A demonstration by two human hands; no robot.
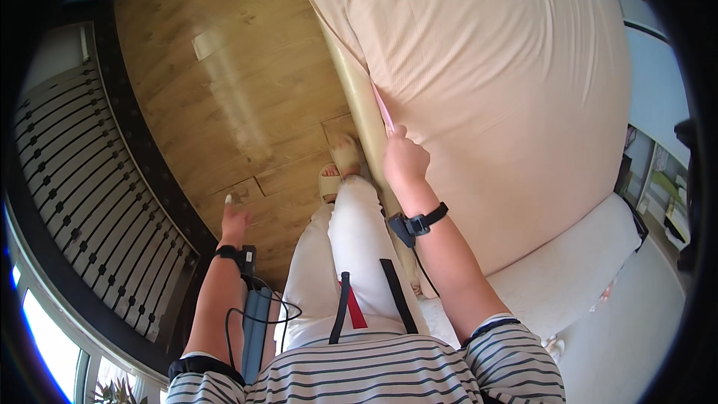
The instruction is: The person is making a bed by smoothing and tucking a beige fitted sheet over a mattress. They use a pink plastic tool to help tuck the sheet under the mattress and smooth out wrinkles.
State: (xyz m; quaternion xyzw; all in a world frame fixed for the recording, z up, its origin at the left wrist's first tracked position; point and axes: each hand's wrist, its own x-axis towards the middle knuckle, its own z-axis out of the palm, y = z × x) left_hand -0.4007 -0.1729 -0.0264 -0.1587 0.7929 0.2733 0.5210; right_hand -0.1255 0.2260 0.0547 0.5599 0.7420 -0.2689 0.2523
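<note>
A peach fitted sheet [505, 112] covers the mattress on my right, wrinkled towards its far end. My right hand [407, 158] is closed at the near side edge of the mattress, on a narrow pink strip [383, 108] that runs up to the sheet's edge; whether the strip is part of the sheet I cannot tell. Below that edge a cream bed side [353, 87] shows. My left hand [235, 221] hangs over the floor at the left, holding nothing visible, its fingers partly spread, with a white tip on one finger. Both wrists wear black strapped devices with cables.
A dark bed frame with bare slats [106, 196] stands at the left. Wooden flooring [241, 95] lies between it and the bed, under my slippers. A pale padded bolster or headboard [566, 264] borders the near end of the mattress. Shelves with objects [662, 185] stand at the far right.
</note>
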